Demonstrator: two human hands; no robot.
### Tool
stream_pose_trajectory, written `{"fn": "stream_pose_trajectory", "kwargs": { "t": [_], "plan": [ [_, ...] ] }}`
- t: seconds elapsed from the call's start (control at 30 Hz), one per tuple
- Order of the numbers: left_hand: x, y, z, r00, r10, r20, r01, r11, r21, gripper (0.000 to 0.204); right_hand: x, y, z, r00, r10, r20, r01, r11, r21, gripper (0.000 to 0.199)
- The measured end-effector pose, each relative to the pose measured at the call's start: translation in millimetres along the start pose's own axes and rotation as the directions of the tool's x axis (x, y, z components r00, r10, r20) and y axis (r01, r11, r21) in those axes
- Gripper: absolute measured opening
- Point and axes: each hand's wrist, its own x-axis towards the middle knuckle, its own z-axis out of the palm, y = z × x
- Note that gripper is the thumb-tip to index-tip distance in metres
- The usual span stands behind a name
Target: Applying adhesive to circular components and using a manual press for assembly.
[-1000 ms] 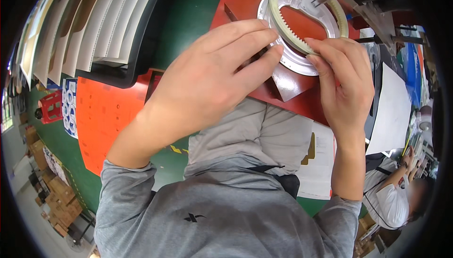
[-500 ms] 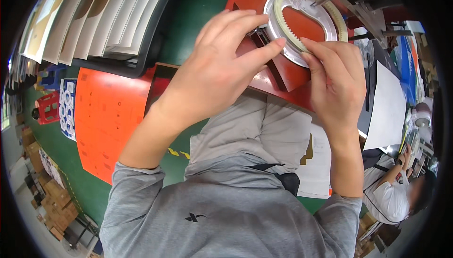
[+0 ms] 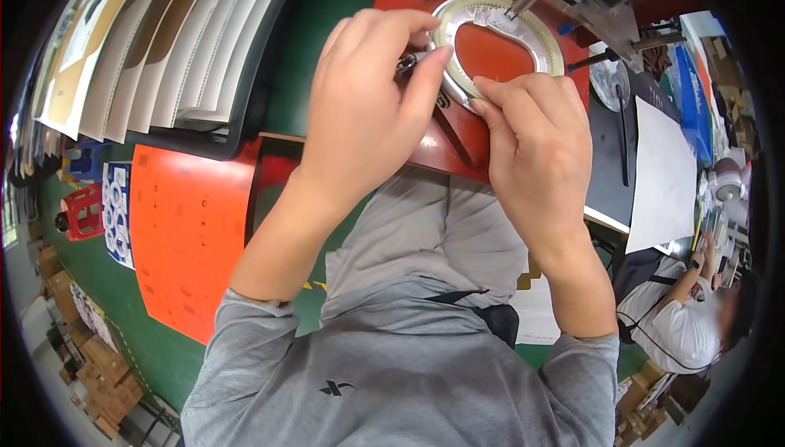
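A pale yellow-green toothed ring (image 3: pixel 546 31) lies around a silver-white round metal part (image 3: pixel 488 16) with a large opening, on a red work fixture (image 3: pixel 489 53). My left hand (image 3: pixel 364 91) is bent at the left rim, its thumb and forefinger closed against the ring's edge; its other fingers are partly hidden. At the near rim my right hand (image 3: pixel 540 132) pinches the edge between thumb and forefinger. Whether the fingertips also grip the metal part underneath cannot be made out.
A metal post (image 3: pixel 523 1) of the fixture reaches over the ring's far side. On the left stands a black tray (image 3: pixel 245 107) of upright card dividers, above an orange sheet (image 3: pixel 192 234). White paper (image 3: pixel 664 173) lies on the right; a co-worker (image 3: pixel 683 316) sits beyond.
The toothed ring, tilted and standing off the metal part before, now lies flatter against it. My right hand has moved left and slightly down along the near rim. The view has shifted a little.
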Motion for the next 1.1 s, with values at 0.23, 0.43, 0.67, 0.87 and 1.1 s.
{"fn": "stream_pose_trajectory", "kwargs": {
  "t": [0.23, 0.43, 0.67, 0.87, 1.1],
  "plan": [
    [8, -8, 24, 0.991, 0.080, -0.108, -0.076, 0.996, 0.044, 0.022, 1, -5, -5, 0.997, 0.016, 0.076, -0.012, 0.999, -0.048, 0.019],
    [12, -13, 30, 0.989, 0.066, -0.134, -0.071, 0.997, -0.029, 0.024, -4, 5, 2, 0.992, -0.113, 0.060, 0.119, 0.987, -0.112, 0.030],
    [20, -22, 25, 0.982, 0.157, -0.107, -0.163, 0.985, -0.051, 0.021, 1, 14, -5, 1.000, -0.012, 0.011, 0.012, 0.997, -0.072, 0.031],
    [25, -22, 19, 0.957, 0.274, -0.093, -0.273, 0.962, 0.022, 0.021, 17, 40, 18, 0.981, 0.150, 0.120, -0.137, 0.985, -0.109, 0.050],
    [45, -47, 24, 0.706, 0.678, -0.204, -0.674, 0.732, 0.098, 0.016, 23, 33, 18, 0.962, 0.227, 0.151, -0.209, 0.970, -0.125, 0.052]
  ]
}}
